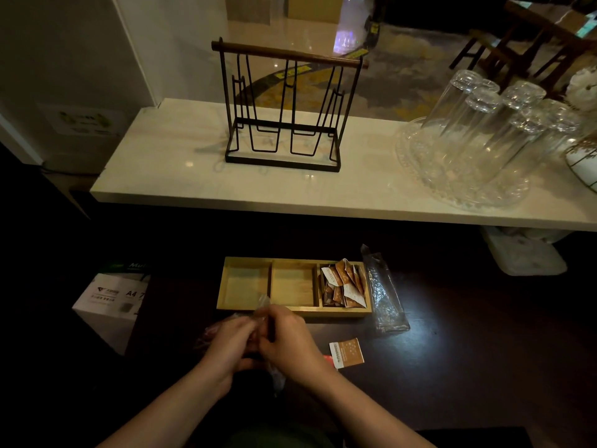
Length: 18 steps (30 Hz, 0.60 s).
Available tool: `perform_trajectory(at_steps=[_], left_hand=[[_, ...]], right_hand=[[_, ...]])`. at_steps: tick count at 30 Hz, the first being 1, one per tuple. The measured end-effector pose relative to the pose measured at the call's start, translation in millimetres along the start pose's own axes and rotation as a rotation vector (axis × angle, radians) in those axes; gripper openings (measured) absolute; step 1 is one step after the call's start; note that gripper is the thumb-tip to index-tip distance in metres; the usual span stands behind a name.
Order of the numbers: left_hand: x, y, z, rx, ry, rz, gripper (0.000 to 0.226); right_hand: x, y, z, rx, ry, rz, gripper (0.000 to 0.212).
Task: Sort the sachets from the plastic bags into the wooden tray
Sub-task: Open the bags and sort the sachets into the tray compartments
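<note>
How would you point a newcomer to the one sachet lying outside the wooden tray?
Start at the wooden tray on the dark table, then look nearer the person, just past the right hand. The loose sachet lies flat there, alone, brown and white. Its lookalikes are all heaped in the tray's right compartment.

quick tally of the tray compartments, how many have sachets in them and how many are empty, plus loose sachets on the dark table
Wooden tray compartments holding brown sachets: 1 (the right one)
Empty compartments: 2 (left and middle)
Loose brown sachet clearly lying on the table: 1
Total: 3 compartments, 1 loose sachet
</note>
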<state>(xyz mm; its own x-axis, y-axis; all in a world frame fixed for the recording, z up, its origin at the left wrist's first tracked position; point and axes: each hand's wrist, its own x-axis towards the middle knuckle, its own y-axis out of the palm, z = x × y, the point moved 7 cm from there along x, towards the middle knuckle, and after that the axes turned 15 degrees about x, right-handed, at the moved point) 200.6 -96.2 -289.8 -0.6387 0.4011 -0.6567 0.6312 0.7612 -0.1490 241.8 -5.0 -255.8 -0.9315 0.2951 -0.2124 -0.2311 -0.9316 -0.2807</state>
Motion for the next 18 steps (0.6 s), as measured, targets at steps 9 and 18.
perform_trajectory(at_steps=[9, 18], left_hand=[[4.7, 0.6, -7.9, 0.034, 0.128, 0.085, 0.022], [5.6, -1.7, -14.1, 0.263, 0.256, -0.024, 0.026]], right_hand=[[-0.1, -10.5, -7.5, 0.118, 0.055, -0.145, 0.016], [9.6, -24.7, -21.6, 0.182, 0.191, -0.134, 0.013]])
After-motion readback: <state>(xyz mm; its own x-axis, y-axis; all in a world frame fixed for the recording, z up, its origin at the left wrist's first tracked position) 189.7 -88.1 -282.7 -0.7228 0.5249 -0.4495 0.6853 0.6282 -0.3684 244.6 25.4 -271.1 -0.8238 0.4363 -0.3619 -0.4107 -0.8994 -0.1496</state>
